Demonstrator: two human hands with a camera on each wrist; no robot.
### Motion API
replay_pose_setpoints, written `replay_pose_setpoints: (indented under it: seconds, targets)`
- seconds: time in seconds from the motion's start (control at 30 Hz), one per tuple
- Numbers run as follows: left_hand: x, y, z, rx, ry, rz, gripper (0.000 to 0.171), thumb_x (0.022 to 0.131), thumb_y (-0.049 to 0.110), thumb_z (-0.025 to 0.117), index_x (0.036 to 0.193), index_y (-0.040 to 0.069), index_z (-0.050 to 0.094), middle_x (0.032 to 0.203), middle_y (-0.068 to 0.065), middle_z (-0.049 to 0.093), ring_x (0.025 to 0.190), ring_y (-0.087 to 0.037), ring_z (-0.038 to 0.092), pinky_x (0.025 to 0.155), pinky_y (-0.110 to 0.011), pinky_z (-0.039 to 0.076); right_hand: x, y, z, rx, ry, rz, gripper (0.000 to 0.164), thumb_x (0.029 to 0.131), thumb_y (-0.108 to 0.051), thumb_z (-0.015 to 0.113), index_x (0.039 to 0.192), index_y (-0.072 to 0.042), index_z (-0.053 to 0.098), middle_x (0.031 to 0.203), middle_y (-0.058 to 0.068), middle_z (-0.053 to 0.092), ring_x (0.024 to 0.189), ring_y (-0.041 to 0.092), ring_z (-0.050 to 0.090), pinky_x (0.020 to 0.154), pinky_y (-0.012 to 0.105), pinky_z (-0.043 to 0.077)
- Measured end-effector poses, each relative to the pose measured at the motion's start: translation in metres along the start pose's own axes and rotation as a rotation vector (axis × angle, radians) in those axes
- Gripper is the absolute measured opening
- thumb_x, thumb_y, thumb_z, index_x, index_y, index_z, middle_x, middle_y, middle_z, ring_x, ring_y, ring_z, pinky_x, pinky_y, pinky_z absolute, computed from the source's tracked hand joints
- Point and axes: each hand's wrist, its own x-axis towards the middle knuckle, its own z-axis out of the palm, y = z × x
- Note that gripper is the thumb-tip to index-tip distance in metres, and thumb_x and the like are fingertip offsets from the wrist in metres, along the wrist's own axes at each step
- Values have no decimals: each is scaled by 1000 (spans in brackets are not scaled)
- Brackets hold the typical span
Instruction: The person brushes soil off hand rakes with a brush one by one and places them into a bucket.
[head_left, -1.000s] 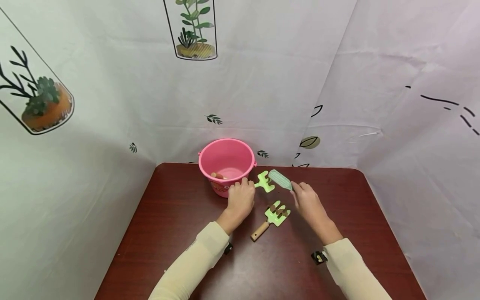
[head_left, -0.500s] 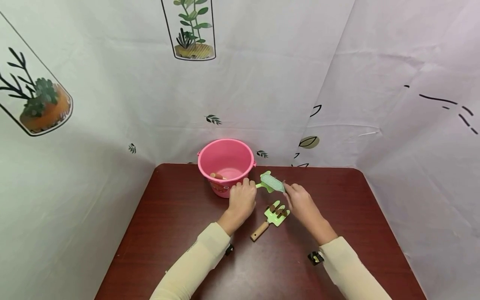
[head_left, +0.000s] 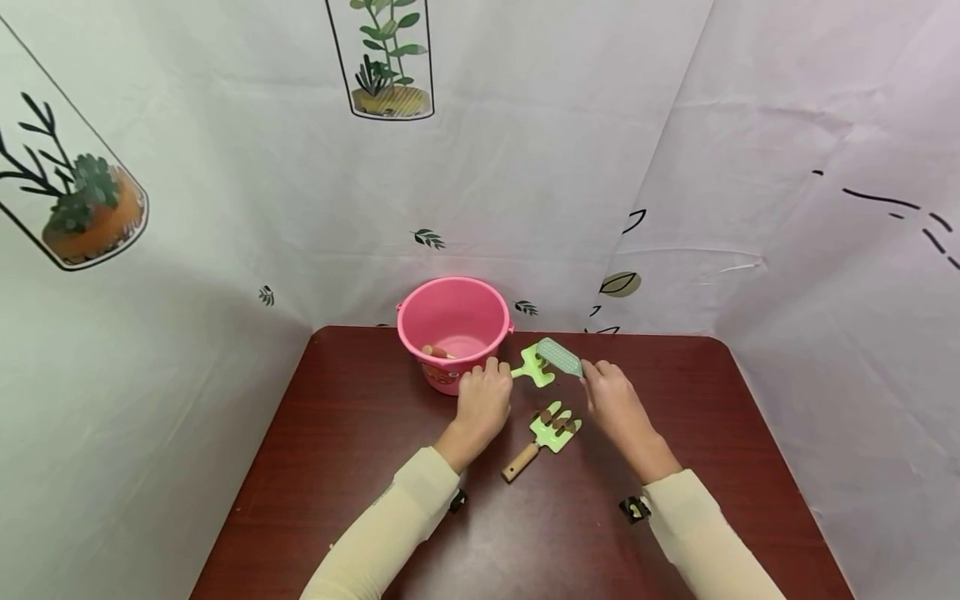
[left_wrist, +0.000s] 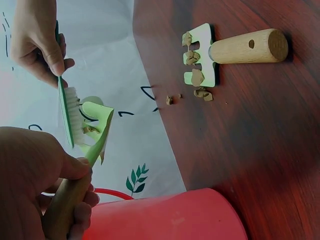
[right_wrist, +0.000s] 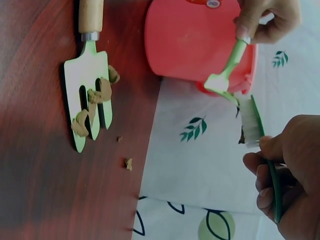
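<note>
My left hand [head_left: 483,398] grips the wooden handle of a small hand rake with a light-green head [head_left: 534,368], raised beside the pink bucket. Brown clay-like bits cling between its prongs in the left wrist view. My right hand [head_left: 613,404] holds a green scrub brush [head_left: 558,357] by its handle. The brush's white bristles [left_wrist: 75,112] face the rake head, right at its prongs. On the table below lies a light-green hand fork [head_left: 553,429] with a wooden handle, brown clumps stuck on its tines.
The pink bucket [head_left: 442,304] stands at the back of the dark red table [head_left: 360,450], against the printed cloth wall. A wooden handle end [head_left: 435,352] shows inside it. Small brown crumbs [right_wrist: 128,164] lie past the fork's tines.
The brush in my right hand has swept left across the rake head, then back to the right. The rake has shifted slightly right; the hand fork and bucket stay put.
</note>
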Motion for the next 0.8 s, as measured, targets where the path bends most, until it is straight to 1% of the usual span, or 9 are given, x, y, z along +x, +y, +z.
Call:
replay_pose_setpoints:
  seconds: [0.2,0.4,0.53,0.63,0.8]
  targets:
    - [-2,-2,2,-2,23,-22,19,72,15,82,83,9,67,78,-6,62,61,-26,63,53,-38,50,-1,11,-1,-5,20,22,27,91,2,72,115,14,68,89,22,63,80,37,62,71,47,57]
    - [-2,-3,-1,-9,12,-27,19,73,14,81,84,9,67,80,-7,63,62,-26,64,53,-39,51,-1,14,-3,30,28,26,25,92,2,71,114,14,68,88,22,63,80,38,64,70,49,57]
    - [-1,-3,-2,-33,21,-25,16,74,11,80,83,9,66,79,-7,62,62,-27,64,53,-39,51,-1,10,-5,84,53,8,26,91,3,73,115,12,68,87,21,63,80,36,63,69,48,56]
    - [-1,-2,-1,-57,36,-25,16,73,10,80,81,9,65,77,-8,62,61,-27,63,52,-40,50,0,5,-5,113,63,-25,27,91,1,74,116,11,69,86,18,63,78,32,62,67,45,55]
    - [0,-1,0,-85,35,-25,16,73,10,79,80,8,65,76,-8,62,60,-27,63,51,-40,49,0,-6,-4,127,26,-65,30,91,-1,74,119,10,69,88,15,64,79,28,62,66,42,55]
